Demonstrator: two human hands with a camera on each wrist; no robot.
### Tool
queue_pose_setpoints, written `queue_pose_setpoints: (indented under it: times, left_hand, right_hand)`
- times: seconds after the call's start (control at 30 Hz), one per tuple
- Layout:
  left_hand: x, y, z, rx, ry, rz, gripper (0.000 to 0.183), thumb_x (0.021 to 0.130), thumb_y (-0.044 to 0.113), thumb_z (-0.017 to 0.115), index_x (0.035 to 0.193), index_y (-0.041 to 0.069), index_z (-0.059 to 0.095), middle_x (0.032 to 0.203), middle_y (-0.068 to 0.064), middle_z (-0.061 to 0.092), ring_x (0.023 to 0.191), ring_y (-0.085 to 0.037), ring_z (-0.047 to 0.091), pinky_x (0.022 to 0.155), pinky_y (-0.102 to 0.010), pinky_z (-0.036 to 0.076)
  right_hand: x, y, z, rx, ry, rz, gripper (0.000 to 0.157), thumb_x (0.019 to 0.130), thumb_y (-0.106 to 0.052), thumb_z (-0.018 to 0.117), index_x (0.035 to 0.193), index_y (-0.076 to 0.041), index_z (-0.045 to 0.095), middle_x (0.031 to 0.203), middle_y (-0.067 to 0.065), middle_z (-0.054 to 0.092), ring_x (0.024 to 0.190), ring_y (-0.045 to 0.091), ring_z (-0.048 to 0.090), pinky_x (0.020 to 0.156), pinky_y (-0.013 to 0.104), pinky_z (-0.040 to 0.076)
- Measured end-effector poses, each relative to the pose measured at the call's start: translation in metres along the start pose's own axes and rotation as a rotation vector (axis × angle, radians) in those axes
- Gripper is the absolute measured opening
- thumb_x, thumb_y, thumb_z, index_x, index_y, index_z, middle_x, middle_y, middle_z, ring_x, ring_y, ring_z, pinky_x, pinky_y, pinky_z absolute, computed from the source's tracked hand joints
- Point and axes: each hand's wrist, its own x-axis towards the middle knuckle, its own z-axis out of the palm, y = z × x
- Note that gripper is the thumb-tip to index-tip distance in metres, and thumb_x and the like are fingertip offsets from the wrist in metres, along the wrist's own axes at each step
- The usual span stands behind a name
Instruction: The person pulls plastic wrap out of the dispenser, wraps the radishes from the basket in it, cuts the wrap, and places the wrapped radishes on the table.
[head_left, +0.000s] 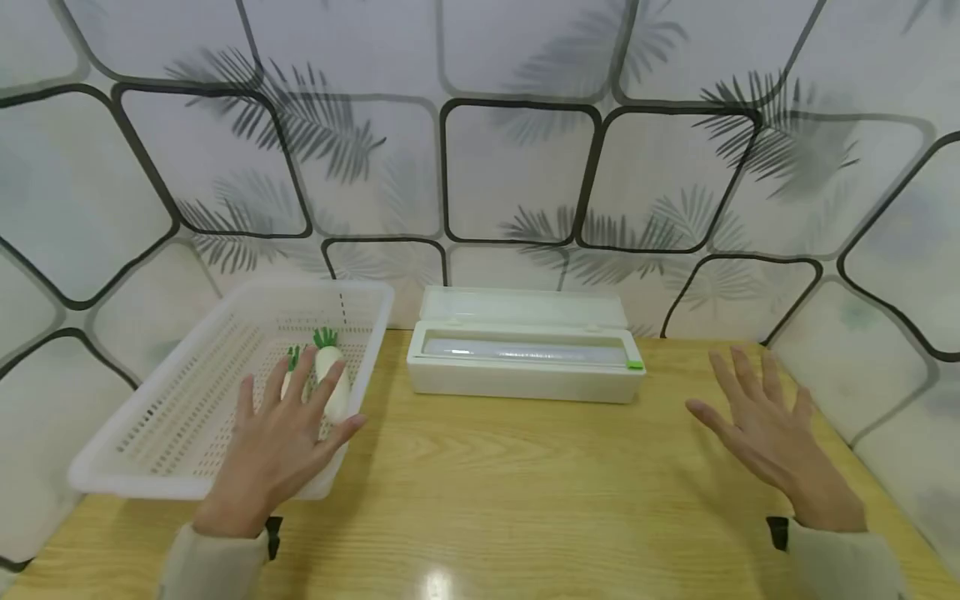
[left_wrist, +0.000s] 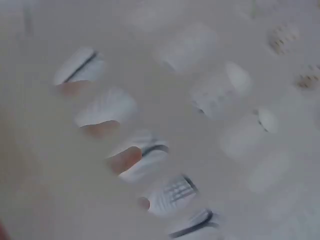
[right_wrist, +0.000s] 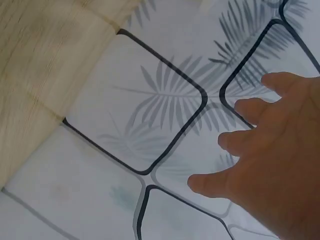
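Note:
My left hand hovers over the front right part of a white perforated plastic basket, its fingers spread and nothing in it. Two white radishes with green tops lie inside. The right one is partly covered by my fingers, and the left one shows mostly its leaves. In the left wrist view, fingertips appear through slots of the blurred basket wall. At the right of the table, my right hand is held with spread fingers, holding nothing; the right wrist view shows that hand before the patterned wall.
A long white box stands at the back middle of the wooden table, its lid raised. Inside lies a roll of clear film, and a green tab sits at its right end. Patterned wall covering encloses the table's back and sides.

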Motion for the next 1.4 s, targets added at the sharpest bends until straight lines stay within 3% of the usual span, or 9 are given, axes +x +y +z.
queue_pose_setpoints:
  times: [0.13,0.2,0.23,0.37,0.53,0.67,0.83,1.07,1.4]
  left_hand:
    - [0.005,0.017,-0.007,0.051,0.078,0.09,0.064,0.099,0.048,0.062,0.147,0.007,0.053,0.148,-0.025,0.047,0.131,-0.047,0.047,0.102,-0.072,0.034]
    - [0.01,0.028,-0.01,0.057,0.108,0.135,0.058,0.097,0.042,0.066,0.141,0.006,0.057,0.139,-0.024,0.056,0.122,-0.046,0.055,0.097,-0.068,0.042]
    - [0.013,0.034,-0.011,0.048,0.111,0.147,0.055,0.097,0.04,0.067,0.139,0.005,0.059,0.136,-0.023,0.059,0.12,-0.045,0.058,0.095,-0.066,0.045]
    - [0.026,0.053,-0.009,-0.042,0.097,0.162,0.045,0.1,0.036,0.065,0.131,0.004,0.065,0.129,-0.019,0.065,0.115,-0.042,0.062,0.091,-0.062,0.05]
    - [0.042,0.07,0.004,-0.125,0.126,0.175,0.033,0.101,0.03,0.066,0.12,0.004,0.071,0.118,-0.016,0.07,0.108,-0.037,0.066,0.085,-0.058,0.053]
    - [0.053,0.077,0.015,-0.162,0.182,0.2,0.025,0.099,0.025,0.068,0.112,0.004,0.074,0.109,-0.015,0.072,0.1,-0.035,0.068,0.08,-0.054,0.056]
    - [0.065,0.082,0.026,-0.214,0.217,0.213,0.022,0.099,0.023,0.068,0.109,0.004,0.075,0.106,-0.013,0.073,0.093,-0.033,0.069,0.077,-0.046,0.057]
    - [0.077,0.08,0.035,-0.271,0.24,0.18,0.019,0.097,0.02,0.071,0.104,0.003,0.076,0.1,-0.014,0.073,0.083,-0.031,0.069,0.068,-0.043,0.057]
    - [0.095,0.078,0.044,-0.361,0.221,0.167,0.019,0.1,0.019,0.066,0.106,0.003,0.076,0.095,-0.01,0.072,0.07,-0.023,0.064,0.058,-0.036,0.051]
  right_hand:
    - [0.008,-0.006,-0.001,0.022,0.005,-0.045,0.068,0.109,-0.043,0.043,0.157,0.003,0.028,0.157,0.034,0.027,0.144,0.057,0.017,0.101,0.084,0.004]
    - [0.012,-0.009,0.0,0.001,0.075,-0.105,0.059,0.106,-0.038,0.054,0.144,0.007,0.049,0.131,0.031,0.058,0.112,0.046,0.059,0.1,0.08,0.023]
    - [0.015,-0.01,0.001,-0.011,0.119,-0.135,0.054,0.103,-0.036,0.059,0.135,0.008,0.057,0.119,0.029,0.065,0.091,0.038,0.065,0.097,0.075,0.033]
    - [0.022,-0.011,0.005,-0.008,0.32,-0.268,0.031,0.091,-0.018,0.077,0.109,0.006,0.072,0.089,0.019,0.073,0.053,0.018,0.055,0.071,0.058,0.053]
    - [0.03,-0.014,0.01,0.063,0.487,-0.382,0.029,0.075,0.005,0.083,0.102,0.004,0.074,0.095,0.016,0.074,0.079,0.035,0.07,0.071,0.033,0.054]
    - [0.039,-0.016,0.014,0.124,0.537,-0.445,0.036,0.068,0.014,0.084,0.101,0.004,0.075,0.094,0.014,0.075,0.076,0.03,0.07,0.075,0.011,0.044]
    - [0.047,-0.019,0.017,0.167,0.57,-0.495,0.038,0.065,0.019,0.082,0.099,0.005,0.074,0.092,0.015,0.074,0.062,0.017,0.062,0.066,0.011,0.042]
    - [0.055,-0.021,0.024,0.183,0.568,-0.499,0.033,0.066,0.02,0.082,0.096,0.008,0.073,0.091,0.018,0.073,0.081,0.035,0.068,0.081,0.006,0.04]
    - [0.066,-0.016,0.04,0.241,0.579,-0.488,0.029,0.069,0.02,0.081,0.094,0.009,0.073,0.09,0.019,0.073,0.083,0.036,0.067,0.087,0.007,0.039]
